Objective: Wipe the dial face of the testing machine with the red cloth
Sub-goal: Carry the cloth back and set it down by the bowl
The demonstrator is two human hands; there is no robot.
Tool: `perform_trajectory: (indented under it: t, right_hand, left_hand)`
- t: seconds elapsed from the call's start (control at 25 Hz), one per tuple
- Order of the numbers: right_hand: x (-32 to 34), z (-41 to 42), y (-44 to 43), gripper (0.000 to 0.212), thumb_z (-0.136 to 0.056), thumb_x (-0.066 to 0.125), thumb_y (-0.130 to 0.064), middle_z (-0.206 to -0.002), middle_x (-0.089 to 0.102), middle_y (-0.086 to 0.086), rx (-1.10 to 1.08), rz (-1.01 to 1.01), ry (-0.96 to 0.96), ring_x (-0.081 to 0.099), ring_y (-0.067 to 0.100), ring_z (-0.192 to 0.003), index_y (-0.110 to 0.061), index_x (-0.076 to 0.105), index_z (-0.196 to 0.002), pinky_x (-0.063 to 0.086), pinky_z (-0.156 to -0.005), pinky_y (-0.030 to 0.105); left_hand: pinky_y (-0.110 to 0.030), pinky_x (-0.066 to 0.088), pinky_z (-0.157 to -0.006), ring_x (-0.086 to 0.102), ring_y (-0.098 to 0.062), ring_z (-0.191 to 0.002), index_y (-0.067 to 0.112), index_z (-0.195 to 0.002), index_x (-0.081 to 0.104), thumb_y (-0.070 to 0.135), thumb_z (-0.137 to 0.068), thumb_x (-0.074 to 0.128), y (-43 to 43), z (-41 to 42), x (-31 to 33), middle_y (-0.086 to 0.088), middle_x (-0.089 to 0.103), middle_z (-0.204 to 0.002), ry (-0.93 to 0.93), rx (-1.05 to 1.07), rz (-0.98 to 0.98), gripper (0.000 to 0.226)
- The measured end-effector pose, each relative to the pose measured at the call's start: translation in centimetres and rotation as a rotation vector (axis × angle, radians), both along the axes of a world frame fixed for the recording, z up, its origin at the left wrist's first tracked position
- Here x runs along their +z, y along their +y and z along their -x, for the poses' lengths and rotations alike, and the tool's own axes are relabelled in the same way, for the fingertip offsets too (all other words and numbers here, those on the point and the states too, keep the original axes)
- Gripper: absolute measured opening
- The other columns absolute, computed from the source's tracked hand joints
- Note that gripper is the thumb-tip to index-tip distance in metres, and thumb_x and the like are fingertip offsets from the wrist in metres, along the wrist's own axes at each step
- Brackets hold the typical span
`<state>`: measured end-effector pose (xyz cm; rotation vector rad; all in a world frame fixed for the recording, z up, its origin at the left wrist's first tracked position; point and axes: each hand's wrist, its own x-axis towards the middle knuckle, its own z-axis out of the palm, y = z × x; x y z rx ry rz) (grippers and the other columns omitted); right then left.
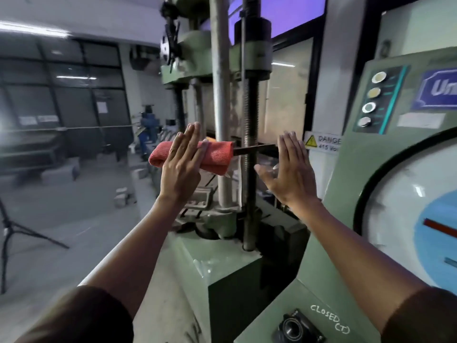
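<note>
The folded red cloth [217, 154] lies by the machine's columns at mid height, seemingly on a dark bar [254, 148]. My left hand [183, 162] is raised in front of the cloth's left half with its back to me and fingers straight; I cannot tell whether it touches the cloth. My right hand [289, 169] is raised flat to the right of the threaded column, holding nothing. The dial face [395, 194] is a large white disc with a black rim, a blue centre and a red pointer, at the right edge, right of my right hand.
The green testing machine has a smooth steel column [221, 95] and a threaded column [251, 157] between my hands. A panel with round buttons [371, 100] sits above the dial, and a danger sticker [321, 142] beside it. A tripod [10, 233] stands at the left.
</note>
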<state>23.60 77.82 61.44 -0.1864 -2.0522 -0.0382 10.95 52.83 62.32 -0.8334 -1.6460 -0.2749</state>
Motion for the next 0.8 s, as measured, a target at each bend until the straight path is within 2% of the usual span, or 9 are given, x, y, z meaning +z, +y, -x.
perform_trajectory:
  t: [0.32, 0.4, 0.64, 0.8]
  right_hand:
    - [-11.9, 7.9, -10.1, 0.100, -0.096, 0.041, -0.070, -0.172, 0.024, 0.021, 0.162, 0.053, -0.233, 0.018, 0.030, -0.162, 0.003, 0.025, -0.163, 0.011, -0.132, 0.045]
    - [-15.0, 9.3, -12.2, 0.099, -0.097, 0.043, -0.070, -0.172, 0.025, 0.020, 0.182, 0.058, -0.284, 0.018, 0.030, -0.162, 0.002, 0.025, -0.163, 0.015, -0.132, 0.047]
    - [-25.2, 12.0, -16.9, 0.099, -0.098, 0.042, -0.069, -0.171, 0.024, 0.022, 0.231, 0.066, -0.482, 0.015, 0.030, -0.162, 0.004, 0.025, -0.163, 0.011, -0.132, 0.046]
    - [-32.8, 13.1, -19.7, 0.100, -0.096, 0.038, -0.070, -0.172, 0.023, 0.021, 0.255, 0.094, -0.629, 0.016, 0.030, -0.162, 0.003, 0.024, -0.163, 0.008, -0.133, 0.043]
  left_hand:
    - [-0.050, 0.027, -0.128, 0.039, -0.041, -0.151, -0.002, -0.137, 0.063, -0.018, -0.078, 0.045, -10.5, 2.4, -14.2, -0.028, 0.041, -0.160, -0.197, 0.195, 0.075, 0.064]
    - [-0.050, 0.028, -0.127, 0.039, -0.040, -0.151, -0.001, -0.136, 0.064, -0.020, -0.076, 0.045, -12.8, 2.8, -17.8, -0.027, 0.041, -0.160, -0.260, 0.241, 0.074, 0.066]
    - [-0.053, 0.035, -0.123, 0.042, -0.040, -0.149, 0.001, -0.137, 0.065, -0.023, -0.072, 0.048, -18.6, 3.1, -28.2, -0.026, 0.043, -0.159, -0.449, 0.351, 0.089, 0.071]
    - [-0.054, 0.035, -0.123, 0.041, -0.041, -0.149, 0.001, -0.138, 0.064, -0.020, -0.070, 0.048, -21.9, 2.8, -35.8, -0.027, 0.042, -0.159, -0.597, 0.400, 0.147, 0.073]
